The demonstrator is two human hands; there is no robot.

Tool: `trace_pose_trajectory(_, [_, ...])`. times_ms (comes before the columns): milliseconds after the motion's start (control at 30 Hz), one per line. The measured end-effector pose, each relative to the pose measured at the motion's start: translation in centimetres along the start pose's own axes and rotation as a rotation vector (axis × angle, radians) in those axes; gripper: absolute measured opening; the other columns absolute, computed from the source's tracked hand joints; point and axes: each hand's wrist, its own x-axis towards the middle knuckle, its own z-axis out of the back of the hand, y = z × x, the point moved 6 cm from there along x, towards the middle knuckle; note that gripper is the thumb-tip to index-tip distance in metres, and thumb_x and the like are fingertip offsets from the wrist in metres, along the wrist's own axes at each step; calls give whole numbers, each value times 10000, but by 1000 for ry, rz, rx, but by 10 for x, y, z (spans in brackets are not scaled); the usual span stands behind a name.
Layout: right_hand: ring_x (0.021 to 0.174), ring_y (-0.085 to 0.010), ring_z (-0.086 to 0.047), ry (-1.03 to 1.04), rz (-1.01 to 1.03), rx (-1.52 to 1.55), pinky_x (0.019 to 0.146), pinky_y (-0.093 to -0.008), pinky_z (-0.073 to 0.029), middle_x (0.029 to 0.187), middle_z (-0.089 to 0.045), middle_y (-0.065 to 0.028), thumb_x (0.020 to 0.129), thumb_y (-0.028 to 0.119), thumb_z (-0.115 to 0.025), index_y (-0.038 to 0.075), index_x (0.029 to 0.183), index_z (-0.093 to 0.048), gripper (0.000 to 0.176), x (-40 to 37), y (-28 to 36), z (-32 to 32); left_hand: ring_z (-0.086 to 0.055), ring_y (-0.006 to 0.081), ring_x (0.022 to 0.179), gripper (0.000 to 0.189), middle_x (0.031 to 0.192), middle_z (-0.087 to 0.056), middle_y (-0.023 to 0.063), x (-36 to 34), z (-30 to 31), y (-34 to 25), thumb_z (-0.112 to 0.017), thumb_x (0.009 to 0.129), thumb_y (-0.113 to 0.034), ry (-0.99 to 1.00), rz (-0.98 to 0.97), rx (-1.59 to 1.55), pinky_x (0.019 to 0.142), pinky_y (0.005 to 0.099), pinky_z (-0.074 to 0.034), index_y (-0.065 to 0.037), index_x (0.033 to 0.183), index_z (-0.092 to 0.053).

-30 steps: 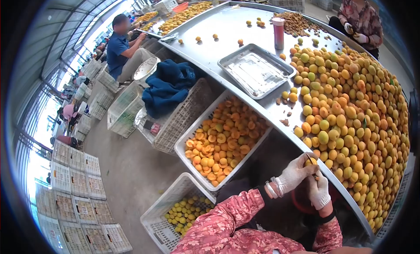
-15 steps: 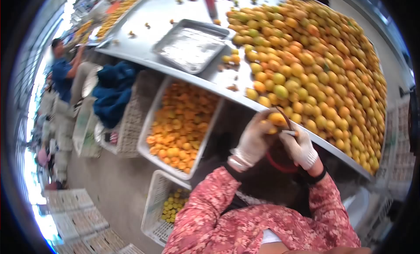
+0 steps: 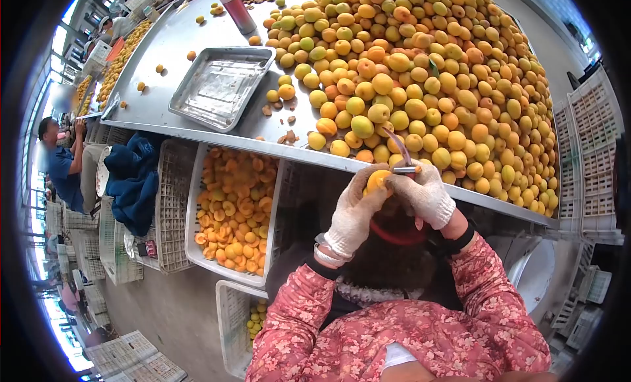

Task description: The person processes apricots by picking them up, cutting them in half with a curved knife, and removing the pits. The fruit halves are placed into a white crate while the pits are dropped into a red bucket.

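My left hand (image 3: 353, 213), in a white knit glove, grips a yellow apricot (image 3: 378, 180) just below the edge of the metal table (image 3: 171, 66). My right hand (image 3: 424, 193), also gloved, holds a small knife (image 3: 397, 152) whose blade rests against the top of that apricot. A big heap of whole apricots (image 3: 420, 79) covers the table right beyond my hands. To my left, under the table edge, a white crate (image 3: 192, 219) holds halved apricots.
An empty steel tray (image 3: 220, 86) and a red cup (image 3: 235, 7) sit on the table's left part. A lower white crate (image 3: 227, 316) holds small yellow fruit. Blue cloth (image 3: 135, 178) lies on a basket. A person in blue (image 3: 62, 165) sits far left. Stacked crates (image 3: 595, 132) stand at right.
The view has swung right and tilted, bringing the apricot heap to the centre. My hands stay together with the apricot and knife, now slightly lower in the picture.
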Motion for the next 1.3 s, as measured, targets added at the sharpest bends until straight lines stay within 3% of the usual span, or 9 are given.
trace_pose_trajectory(67, [414,-75,-505,-62,63,113,353,-221,-361,613,-588,-11,912,202,-651,32,977,-628,183,8,-12,5,-646,222,982,412,1116,-612,132,-1,2,-2,-573,952,-164,-15,29,69,830,329,-534,-6,1322,-481])
trace_pose_trajectory(133, [386,-84,-464,-233,134,287,378,-215,-351,572,-545,5,935,175,-625,48,962,-601,132,11,-8,16,-659,251,920,396,1078,-624,152,-3,0,6,-571,949,-175,-3,171,-250,825,361,-530,-17,1298,-471])
trace_pose_trajectory(233, [395,-87,-447,-313,517,558,390,-235,-349,548,-519,-15,973,132,-587,48,993,-593,86,3,22,27,-665,291,951,401,1084,-625,167,-6,-7,7,-573,940,-189,-6,180,-297,826,417,-534,-29,1288,-451])
trace_pose_trajectory(267, [418,-92,-393,-378,617,531,431,-260,-317,552,-424,18,1003,172,-543,24,1067,-577,164,-3,34,27,-665,304,967,413,1085,-623,168,-6,-9,6,-575,936,-196,-13,160,-304,837,430,-536,-34,1292,-444])
trace_pose_trajectory(433, [476,-102,-492,-385,805,589,435,-241,-405,644,-534,-34,978,28,-539,20,1110,-536,132,-8,48,21,-668,299,999,446,1140,-605,183,-9,-17,9,-576,943,-196,-39,133,-295,879,415,-543,-35,1327,-417])
trace_pose_trajectory(667, [498,-101,-435,-518,738,467,462,-250,-362,640,-492,-18,995,74,-519,36,1148,-526,157,-7,47,5,-662,257,1016,469,1181,-593,145,-12,-15,12,-569,983,-152,-60,12,-270,909,376,-539,-46,1403,-390])
trace_pose_trajectory(800, [563,-52,-530,-372,821,551,489,-205,-426,755,-580,-11,953,16,-598,33,1128,-546,183,-4,41,2,-653,227,1024,427,1180,-591,130,-16,-16,13,-548,998,-143,-77,-51,-167,915,361,-531,-35,1386,-408])
trace_pose_trajectory(967, [579,-43,-528,-364,703,656,495,-196,-429,776,-573,8,948,25,-611,54,1102,-557,165,7,24,-3,-566,144,1042,381,1155,-575,86,-17,-15,-1,-555,996,-199,-158,-229,280,944,300,-449,-29,1325,-467])
trace_pose_trajectory(1300, [624,-28,-527,-487,776,597,522,-181,-425,802,-568,18,939,7,-616,48,1085,-563,161,-2,36,12,-574,159,1004,427,1136,-570,93,-18,-27,14,-599,972,-230,-138,-84,-24,915,311,-469,-38,1324,-450])
